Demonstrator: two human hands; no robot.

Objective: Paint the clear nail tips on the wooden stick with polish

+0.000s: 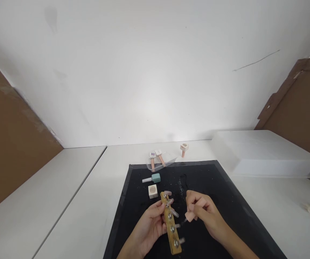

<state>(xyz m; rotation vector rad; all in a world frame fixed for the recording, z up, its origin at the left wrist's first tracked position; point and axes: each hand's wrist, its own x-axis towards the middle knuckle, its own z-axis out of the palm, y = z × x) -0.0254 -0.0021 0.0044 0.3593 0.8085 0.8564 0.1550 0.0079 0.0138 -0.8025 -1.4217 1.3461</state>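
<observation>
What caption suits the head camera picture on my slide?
Left hand holding a wooden strip with metal knobs, right hand gripping a pink handle over a black mat.

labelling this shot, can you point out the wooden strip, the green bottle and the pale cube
wooden strip (171, 222): head view, bare wood between two metal knobs
green bottle (156, 178): head view, middle of its green body
pale cube (152, 189): head view, round mark on its upper face

The strip (174, 236) looks wooden, its 5 knobs (176, 243) glossy metal, the tray (171, 160) smooth plastic.
</observation>
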